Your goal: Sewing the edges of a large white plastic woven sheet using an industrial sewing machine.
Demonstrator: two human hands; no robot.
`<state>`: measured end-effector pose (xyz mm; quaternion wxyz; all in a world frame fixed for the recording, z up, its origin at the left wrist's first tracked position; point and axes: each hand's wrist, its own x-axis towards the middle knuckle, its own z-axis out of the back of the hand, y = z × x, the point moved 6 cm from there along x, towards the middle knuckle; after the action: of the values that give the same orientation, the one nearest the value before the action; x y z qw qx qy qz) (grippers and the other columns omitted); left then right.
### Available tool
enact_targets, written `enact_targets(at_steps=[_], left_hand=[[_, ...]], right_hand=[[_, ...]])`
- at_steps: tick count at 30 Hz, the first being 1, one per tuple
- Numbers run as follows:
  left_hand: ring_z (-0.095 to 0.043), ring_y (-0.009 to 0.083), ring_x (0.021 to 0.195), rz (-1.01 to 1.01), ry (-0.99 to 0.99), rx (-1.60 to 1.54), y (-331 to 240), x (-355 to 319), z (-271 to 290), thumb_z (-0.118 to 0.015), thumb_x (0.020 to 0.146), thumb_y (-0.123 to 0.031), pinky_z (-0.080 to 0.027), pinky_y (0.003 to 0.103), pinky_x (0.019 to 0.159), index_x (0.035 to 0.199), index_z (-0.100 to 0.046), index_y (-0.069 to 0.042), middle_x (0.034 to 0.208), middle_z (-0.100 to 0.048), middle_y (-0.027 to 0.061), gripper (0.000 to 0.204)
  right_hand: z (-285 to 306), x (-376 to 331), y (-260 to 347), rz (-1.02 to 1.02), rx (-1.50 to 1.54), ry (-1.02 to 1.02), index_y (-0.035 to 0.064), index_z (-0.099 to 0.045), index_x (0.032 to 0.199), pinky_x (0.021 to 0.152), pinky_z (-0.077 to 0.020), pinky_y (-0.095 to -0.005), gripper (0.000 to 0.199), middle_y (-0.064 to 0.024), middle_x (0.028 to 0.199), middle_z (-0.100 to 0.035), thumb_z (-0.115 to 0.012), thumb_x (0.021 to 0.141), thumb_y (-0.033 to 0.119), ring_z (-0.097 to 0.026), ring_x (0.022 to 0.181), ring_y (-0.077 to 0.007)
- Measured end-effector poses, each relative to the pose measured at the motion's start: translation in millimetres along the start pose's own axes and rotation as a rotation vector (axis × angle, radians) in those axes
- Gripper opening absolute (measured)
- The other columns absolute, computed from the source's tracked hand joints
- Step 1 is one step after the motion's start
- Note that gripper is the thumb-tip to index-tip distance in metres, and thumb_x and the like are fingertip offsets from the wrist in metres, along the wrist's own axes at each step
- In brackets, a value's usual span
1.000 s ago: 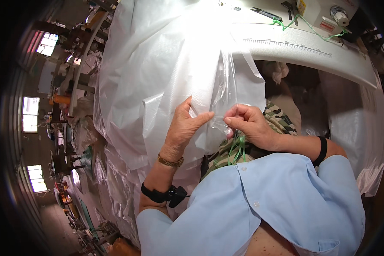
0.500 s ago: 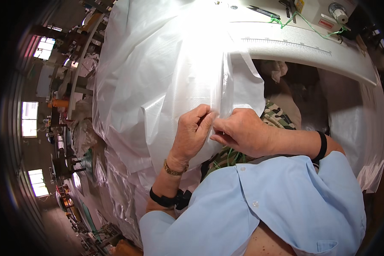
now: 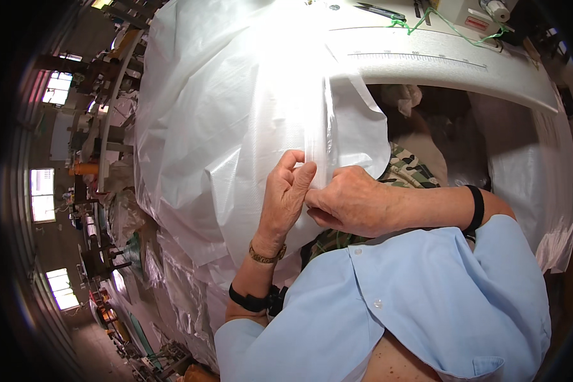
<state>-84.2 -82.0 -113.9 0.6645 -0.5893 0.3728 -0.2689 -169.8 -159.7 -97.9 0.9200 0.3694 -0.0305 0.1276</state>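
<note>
A large white woven plastic sheet spreads from the bright tabletop down over my lap, with a folded strip running lengthwise toward my hands. At the near end of this strip, my left hand has its fingers curled and its thumb up along the edge, closed on the sheet. Right beside it my right hand is closed in a pinch at the sheet's edge, knuckles up. What lies between its fingertips is mostly hidden by the hand.
On the white table, which carries a printed scale, lie dark thread snips and green thread. A machine with a dial stands at the far right. Crumpled clear plastic lies left of me; benches and windows stand beyond.
Both hands have shifted slightly left along the strip. My left thumb and forefinger have lifted and moved apart from my right fingertips, which have dropped a little lower.
</note>
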Motion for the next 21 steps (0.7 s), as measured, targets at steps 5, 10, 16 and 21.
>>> enact_targets(at_steps=[5,10,16,21], left_hand=[[-0.039,-0.0003,0.062,0.037,-0.029,0.008,10.8,5.4,4.2,-0.059,0.101,-0.017,-0.030,0.019,0.053,0.084,-0.054,-0.005,0.070,-0.052,-0.0071,0.021],[-0.038,0.0008,0.064,-0.061,-0.221,0.190,2.9,-5.0,30.8,-0.063,0.098,-0.013,-0.032,0.021,0.055,0.082,-0.062,0.001,0.070,-0.049,-0.0081,0.021],[-0.048,0.0018,0.068,-0.152,-0.334,0.324,-34.5,-7.2,72.5,-0.065,0.096,-0.009,-0.040,0.019,0.060,0.097,-0.069,0.003,0.077,-0.060,-0.0056,0.013],[-0.053,0.0022,0.071,-0.242,-0.313,0.452,-63.5,-3.5,87.3,-0.066,0.095,-0.008,-0.044,0.019,0.064,0.098,-0.070,0.005,0.080,-0.065,-0.0036,0.013]], right_hand=[[9.2,-8.7,2.8,0.286,0.094,-0.156,0.0042,-0.058,0.087,0.061,-0.0491,-0.0394,0.017,-0.0119,0.073,-0.062,-0.073,0.083,0.013,-0.062,0.066,-0.0296],[50.9,-41.6,-71.2,-0.053,-0.112,-0.819,0.0006,-0.061,0.096,0.072,-0.0481,-0.0373,0.024,-0.0139,0.084,-0.059,-0.076,0.079,0.008,-0.059,0.078,-0.0291],[25.8,-68.5,-151.1,-0.445,-0.049,-0.856,0.0038,-0.055,0.106,0.074,-0.0464,-0.0367,0.028,-0.0123,0.094,-0.057,-0.070,0.084,0.013,-0.058,0.084,-0.0265],[10.5,-77.7,-166.9,-0.550,0.283,-0.765,-0.0002,-0.057,0.094,0.065,-0.0443,-0.0314,0.017,-0.0077,0.072,-0.054,-0.061,0.090,0.016,-0.052,0.067,-0.0149]])
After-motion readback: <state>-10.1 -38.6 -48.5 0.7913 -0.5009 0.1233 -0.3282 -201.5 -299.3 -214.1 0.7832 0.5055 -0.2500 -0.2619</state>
